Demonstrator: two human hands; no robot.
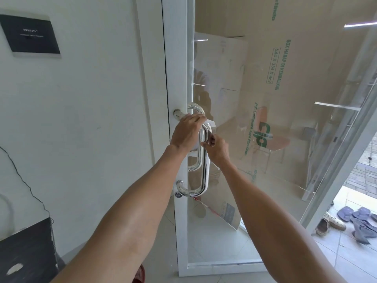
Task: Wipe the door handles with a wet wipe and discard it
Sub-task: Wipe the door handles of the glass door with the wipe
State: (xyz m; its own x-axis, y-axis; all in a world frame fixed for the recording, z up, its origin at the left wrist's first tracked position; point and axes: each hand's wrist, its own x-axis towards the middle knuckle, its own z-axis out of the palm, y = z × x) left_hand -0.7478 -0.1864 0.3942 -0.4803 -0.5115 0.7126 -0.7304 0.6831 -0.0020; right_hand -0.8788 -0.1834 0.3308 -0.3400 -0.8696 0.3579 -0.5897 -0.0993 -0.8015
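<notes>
A polished chrome door handle [204,172], a long D-shaped bar, is fixed on the white frame of a glass door [265,201]. A second bar shows behind the glass. My left hand [186,132] presses a white wet wipe [211,123] against the upper curve of the handle; only a corner of the wipe sticks out past the fingers. My right hand [216,148] pinches the vertical bar just below, thumb and fingers closed round it. A small lock cylinder [178,194] sits under the lower mount.
A white wall with a black plaque [30,35] lies to the left, and a dark box [26,248] stands at the lower left. Cardboard sheets [285,78] lean behind the glass. Shoes and sandals [346,221] lie on the tiled floor at the right.
</notes>
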